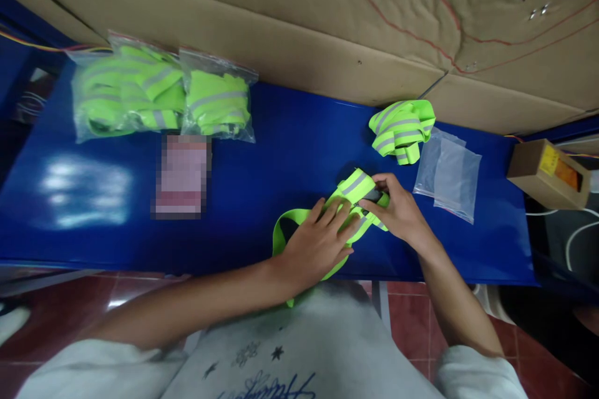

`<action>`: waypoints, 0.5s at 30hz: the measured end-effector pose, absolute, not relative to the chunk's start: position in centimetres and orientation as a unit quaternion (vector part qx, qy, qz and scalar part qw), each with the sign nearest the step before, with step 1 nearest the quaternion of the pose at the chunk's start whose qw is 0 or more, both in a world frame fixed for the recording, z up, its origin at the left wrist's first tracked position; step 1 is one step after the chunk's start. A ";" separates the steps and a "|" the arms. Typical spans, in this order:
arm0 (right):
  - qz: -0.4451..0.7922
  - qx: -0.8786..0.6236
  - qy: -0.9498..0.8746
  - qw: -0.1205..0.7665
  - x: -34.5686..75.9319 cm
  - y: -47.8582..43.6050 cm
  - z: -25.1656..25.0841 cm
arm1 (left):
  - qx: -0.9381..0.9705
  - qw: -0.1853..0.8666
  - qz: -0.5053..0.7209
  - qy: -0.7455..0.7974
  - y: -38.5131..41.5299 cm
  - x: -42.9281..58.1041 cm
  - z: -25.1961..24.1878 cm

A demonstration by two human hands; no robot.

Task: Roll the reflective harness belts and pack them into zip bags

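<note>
A neon yellow-green reflective strap (356,182) with a grey stripe lies partly folded near the table's front edge. One loop (279,234) curves out to its left, and a loose end hangs over the edge. My left hand (318,240) rests on the folds with its fingers spread. At the right end of the bundle, my right hand (392,206) pinches the strap between thumb and fingers beside a dark piece (372,196), possibly a buckle. Behind my right hand sits another bundled reflective strap (403,128).
Clear zip bags (453,171) lie at the right on the blue table (243,187). Filled bags of reflective straps (218,103) stand at the back left, near a blurred-out pinkish rectangle (182,174). A cardboard box (545,171) is at the right edge; a cardboard-covered panel (281,31) rises behind.
</note>
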State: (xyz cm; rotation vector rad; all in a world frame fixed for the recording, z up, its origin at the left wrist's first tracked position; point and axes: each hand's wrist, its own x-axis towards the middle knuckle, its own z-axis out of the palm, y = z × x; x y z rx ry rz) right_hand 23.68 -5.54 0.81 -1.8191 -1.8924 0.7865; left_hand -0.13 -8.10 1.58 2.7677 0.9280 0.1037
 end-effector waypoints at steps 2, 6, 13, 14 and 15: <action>0.283 -0.667 -0.654 0.219 23.2 -5.4 1.3 | 0.921 0.123 0.035 0.368 -8.1 -0.5 1.8; 0.200 -0.666 -0.675 0.247 21.6 -5.4 1.5 | 0.882 0.148 -0.001 0.447 -8.0 -0.7 2.3; -0.088 -0.550 -0.817 0.149 19.8 -6.2 0.2 | 0.875 0.168 -0.043 0.453 -8.1 -1.2 3.1; -0.091 -0.527 -0.833 0.141 19.8 -6.4 0.3 | 0.876 0.168 -0.043 0.450 -8.0 -1.4 3.1; -0.078 -0.509 -0.846 0.136 19.9 -6.5 0.5 | 0.878 0.169 -0.041 0.446 -8.0 -1.7 3.0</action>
